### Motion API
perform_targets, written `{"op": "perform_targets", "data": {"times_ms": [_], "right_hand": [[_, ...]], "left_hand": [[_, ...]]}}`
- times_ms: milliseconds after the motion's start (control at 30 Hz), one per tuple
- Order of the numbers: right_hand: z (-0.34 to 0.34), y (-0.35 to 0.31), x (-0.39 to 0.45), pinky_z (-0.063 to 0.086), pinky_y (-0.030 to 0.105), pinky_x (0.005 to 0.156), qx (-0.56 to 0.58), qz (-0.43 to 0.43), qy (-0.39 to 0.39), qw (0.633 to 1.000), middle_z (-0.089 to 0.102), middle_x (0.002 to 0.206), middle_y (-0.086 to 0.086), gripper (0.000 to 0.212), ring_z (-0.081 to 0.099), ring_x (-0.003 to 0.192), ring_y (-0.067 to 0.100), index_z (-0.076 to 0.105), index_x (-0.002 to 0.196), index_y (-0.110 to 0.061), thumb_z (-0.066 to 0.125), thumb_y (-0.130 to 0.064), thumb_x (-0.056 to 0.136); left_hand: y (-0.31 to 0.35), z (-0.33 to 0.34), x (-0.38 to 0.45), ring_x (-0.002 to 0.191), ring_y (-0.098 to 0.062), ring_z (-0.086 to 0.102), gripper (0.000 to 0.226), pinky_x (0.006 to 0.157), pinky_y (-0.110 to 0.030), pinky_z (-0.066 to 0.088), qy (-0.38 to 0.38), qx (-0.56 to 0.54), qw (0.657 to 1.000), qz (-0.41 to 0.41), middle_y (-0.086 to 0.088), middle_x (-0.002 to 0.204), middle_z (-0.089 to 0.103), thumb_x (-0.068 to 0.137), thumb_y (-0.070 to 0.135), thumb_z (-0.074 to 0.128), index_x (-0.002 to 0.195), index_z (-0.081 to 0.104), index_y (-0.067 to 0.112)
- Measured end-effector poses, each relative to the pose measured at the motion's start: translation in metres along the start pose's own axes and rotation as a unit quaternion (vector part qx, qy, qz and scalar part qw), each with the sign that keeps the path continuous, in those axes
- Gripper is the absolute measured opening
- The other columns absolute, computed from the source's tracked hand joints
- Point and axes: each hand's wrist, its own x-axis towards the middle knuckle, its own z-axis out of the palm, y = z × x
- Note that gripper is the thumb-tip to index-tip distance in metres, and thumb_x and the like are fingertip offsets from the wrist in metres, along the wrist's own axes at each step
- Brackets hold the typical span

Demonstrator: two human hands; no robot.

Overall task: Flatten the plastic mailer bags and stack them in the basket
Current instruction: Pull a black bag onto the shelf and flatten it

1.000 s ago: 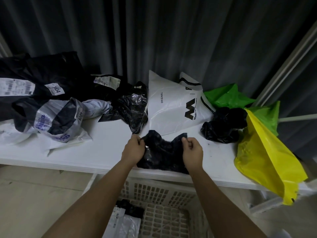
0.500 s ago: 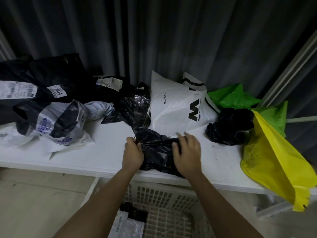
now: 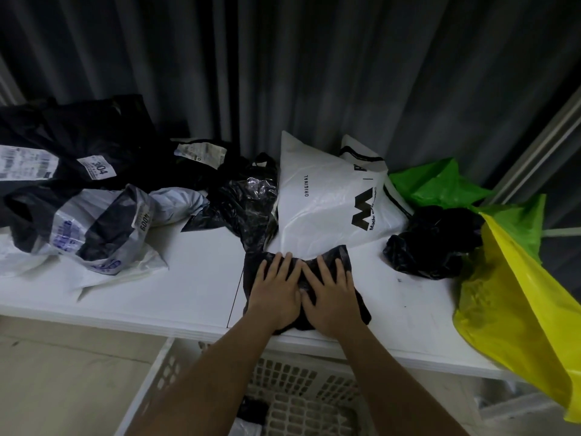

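Black mailer bag (image 3: 341, 262) lay at front edge of white table (image 3: 176, 297), pressed flat under left hand (image 3: 276, 294) and right hand (image 3: 330, 297), fingers straight, side by side. White basket (image 3: 301, 385) sat below.

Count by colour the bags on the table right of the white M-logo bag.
Black bag: 1
Green bags: 2 visible pieces, possibly one bag
Yellow bag: 1
Total: 4, or 3 if the green is one
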Motion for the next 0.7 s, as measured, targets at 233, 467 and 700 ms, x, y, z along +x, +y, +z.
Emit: {"op": "perform_targets", "data": {"times_ms": [233, 467, 700], "right_hand": [[0.009, 0.014, 0.007, 0.008, 0.056, 0.115, 0.001, -0.035, -0.042, 0.998, 0.018, 0.159, 0.001, 0.074, 0.007, 0.145, 0.042, 0.023, 0.148, -0.042, 0.019, -0.075, 0.082], [0.024, 0.016, 0.001, -0.007, 0.05, 0.115, -0.005, -0.005, -0.06, 0.998, -0.012, 0.16, -0.006, 0.079, -0.012, 0.146, 0.035, -0.016, 0.14, -0.051, -0.023, -0.081, 0.067], [0.026, 0.015, 0.002, -0.007, 0.051, 0.115, -0.022, -0.001, -0.054, 0.998, -0.007, 0.161, -0.005, 0.082, -0.009, 0.146, 0.036, -0.009, 0.144, -0.049, -0.024, -0.078, 0.069]], "left_hand": [[-0.014, 0.029, -0.004, 0.146, -0.021, -0.016, 0.072, 0.116, -0.042, -0.013, 0.044, -0.025, 0.999, 0.011, 0.002, 0.155, -0.021, 0.079, 0.047, -0.014, 0.149, -0.012, 0.027], [-0.014, 0.037, -0.006, 0.139, -0.014, -0.029, 0.067, 0.116, -0.047, -0.011, 0.045, -0.04, 0.998, -0.015, 0.006, 0.153, -0.028, 0.078, 0.049, -0.018, 0.143, -0.021, 0.036], [-0.013, 0.038, -0.004, 0.146, -0.02, -0.016, 0.075, 0.116, -0.048, -0.008, 0.034, -0.027, 0.999, -0.02, 0.004, 0.157, -0.021, 0.077, 0.049, -0.018, 0.15, -0.012, 0.033]]}}
